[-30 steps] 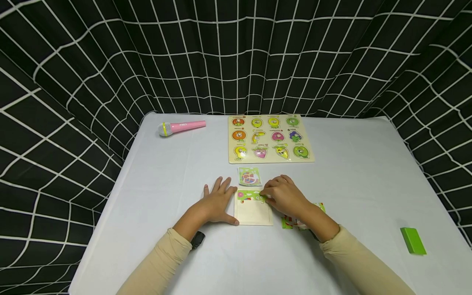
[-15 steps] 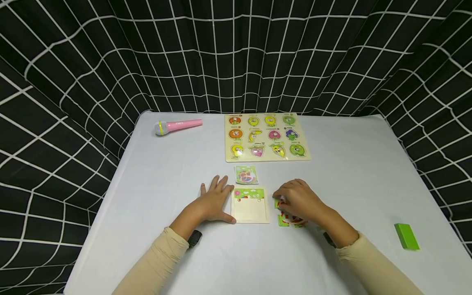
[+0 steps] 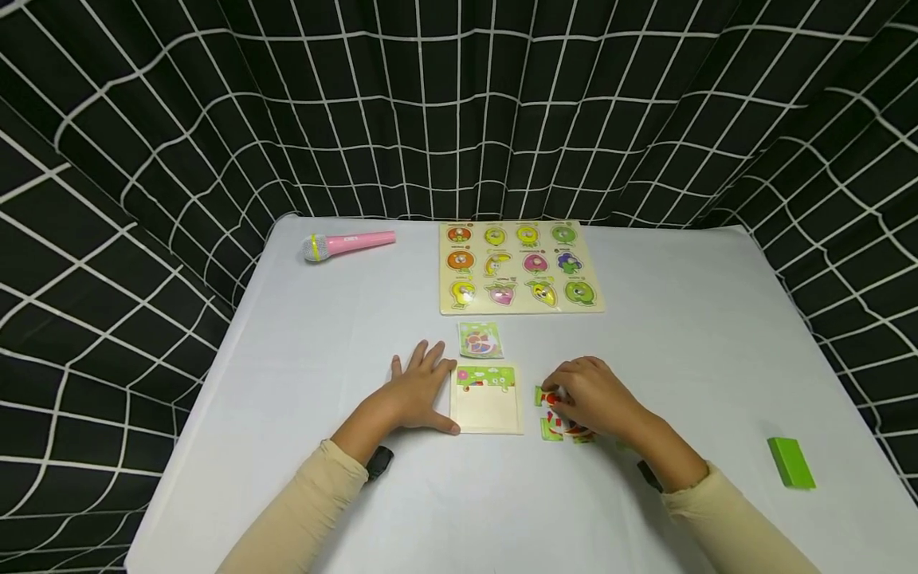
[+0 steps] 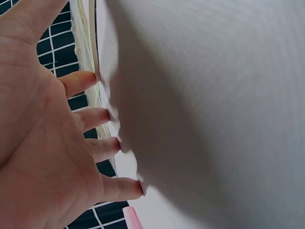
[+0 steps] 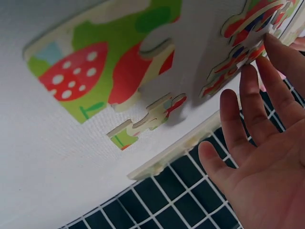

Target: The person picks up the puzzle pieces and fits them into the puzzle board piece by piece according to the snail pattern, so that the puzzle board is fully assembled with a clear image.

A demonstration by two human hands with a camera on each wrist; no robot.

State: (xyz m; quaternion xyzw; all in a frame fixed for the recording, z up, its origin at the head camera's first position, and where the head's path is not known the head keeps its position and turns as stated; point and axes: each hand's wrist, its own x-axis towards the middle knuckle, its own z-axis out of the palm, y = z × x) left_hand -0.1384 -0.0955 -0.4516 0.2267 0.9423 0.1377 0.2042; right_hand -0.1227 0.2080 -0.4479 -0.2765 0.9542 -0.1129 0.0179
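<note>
My left hand point(image 3: 412, 397) lies spread beside a square wooden puzzle tray point(image 3: 488, 414), fingertip and thumb at its left edge. In the left wrist view, the left hand's fingers point(image 4: 107, 188) are straight with tips at the white cloth. Joined puzzle pieces point(image 3: 495, 375) with a green picture fill the tray's top strip; bare wood shows below. Right of the tray, my right hand point(image 3: 595, 395) reaches down over loose puzzle pieces point(image 3: 551, 430), partly hiding them. In the right wrist view, thumb and index tips are right at a red and blue piece point(image 5: 236, 59), the other fingers loosely extended.
A small picture card point(image 3: 480, 340) lies just beyond the tray. Farther back are a fruit peg puzzle board point(image 3: 519, 271) and a pink toy microphone point(image 3: 351, 244). A green block point(image 3: 791, 462) lies at the right. Black gridded curtains point(image 3: 466, 104) surround the white table.
My right hand has moved from the tray's upper right corner to the loose pieces on the right, leaving a piece in the top strip. The left hand stays at the tray's edge.
</note>
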